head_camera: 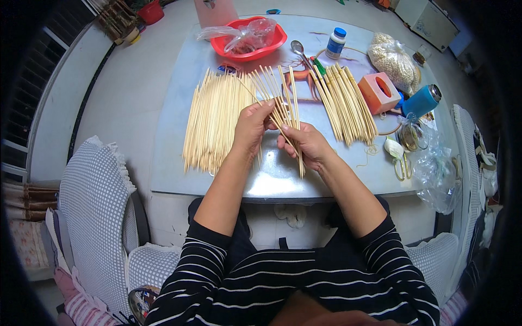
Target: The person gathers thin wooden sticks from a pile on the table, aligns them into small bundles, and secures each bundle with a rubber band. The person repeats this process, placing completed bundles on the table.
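Observation:
Several thin wooden sticks [284, 106] are fanned out between my two hands above the glass-topped table. My left hand [253, 124] pinches them around the middle, its thumb lying across the sticks. Lower down, my right hand [306, 142] grips their near ends, which come together below the fingers. A wide pile of loose sticks [216, 122] lies beside my left hand, partly hidden by it. To the right, bundles of sticks [346, 106] lie side by side, with bands around their upper ends.
At the back stand a red plastic basin [248, 55] with a knotted plastic bag and a blue-capped bottle [336, 43]. On the right are a tissue box [379, 93], a blue flask [422, 100], a bag of pale kernels [393, 61], scissors [403, 169] and a clear bag [436, 175].

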Tool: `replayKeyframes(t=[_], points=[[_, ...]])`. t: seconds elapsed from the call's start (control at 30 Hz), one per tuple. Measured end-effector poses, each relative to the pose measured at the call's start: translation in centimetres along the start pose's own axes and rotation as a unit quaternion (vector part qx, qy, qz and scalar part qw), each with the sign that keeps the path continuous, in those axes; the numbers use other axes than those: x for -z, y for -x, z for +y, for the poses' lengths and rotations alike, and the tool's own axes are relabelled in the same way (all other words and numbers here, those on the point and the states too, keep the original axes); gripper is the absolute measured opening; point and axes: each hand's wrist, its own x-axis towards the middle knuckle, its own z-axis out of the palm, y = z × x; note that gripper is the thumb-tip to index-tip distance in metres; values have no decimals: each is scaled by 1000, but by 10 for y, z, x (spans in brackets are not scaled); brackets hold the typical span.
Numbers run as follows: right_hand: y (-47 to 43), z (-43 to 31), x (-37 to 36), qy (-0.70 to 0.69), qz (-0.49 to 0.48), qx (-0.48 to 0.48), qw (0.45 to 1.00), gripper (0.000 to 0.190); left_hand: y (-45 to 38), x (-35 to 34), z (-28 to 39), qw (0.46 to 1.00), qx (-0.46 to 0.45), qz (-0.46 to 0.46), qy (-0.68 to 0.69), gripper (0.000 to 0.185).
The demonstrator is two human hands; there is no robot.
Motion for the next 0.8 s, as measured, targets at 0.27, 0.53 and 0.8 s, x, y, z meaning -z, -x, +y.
replayKeyframes(t=[0.27,0.53,0.8], points=[[-1,1,1,14,13,-1,1000,27,0,-3,-3,1000,-8,23,-17,28],[-2,2,2,23,-1,-5,1000,26,-4,5,-6,999,-1,2,-38,28],[-2,2,0,31,8,-7,999,25,-2,3,-4,998,-10,17,-58,26]])
